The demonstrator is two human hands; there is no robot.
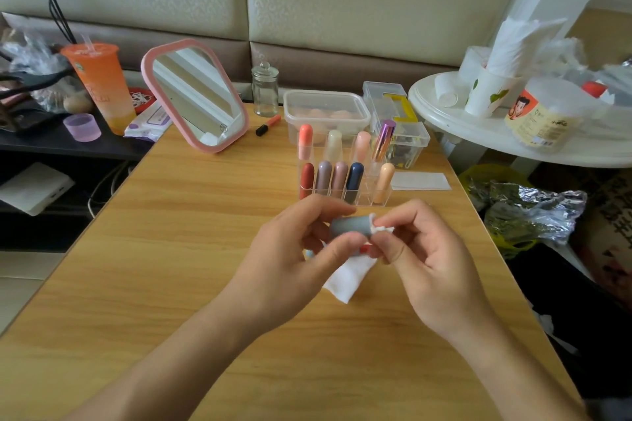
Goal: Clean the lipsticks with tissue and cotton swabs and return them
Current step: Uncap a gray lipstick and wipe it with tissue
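**Grey lipstick tube wiped with tissue above the tabletop**

Both hands meet over the middle of the wooden tabletop (164, 249). The left hand (290, 253) has its fingers and thumb curled round a grey lipstick tube (352, 227), which lies sideways with its open end to the right. The right hand (434, 266) pinches a twisted end of white tissue (354, 277) against that open end. The rest of the tissue spreads out below the hands, and I cannot tell whether it touches the wood.

Just beyond the hands stands a clear organizer (364, 200) with capped lipsticks upright in its compartments. The near row holds red, mauve, dusty pink, navy and peach ones; the far row holds coral, cream and pink ones and a metallic purple lipstick (384, 140).

Farther back are a lidded plastic box (326, 112), a small glass jar (265, 88) and a pink-framed mirror (195, 95). At far left an orange drink cup (102, 85) carries print too blurred to read. On the white round side table (478, 131) at right, a tub (543, 116) shows a cartoon face and small writing I cannot make out.
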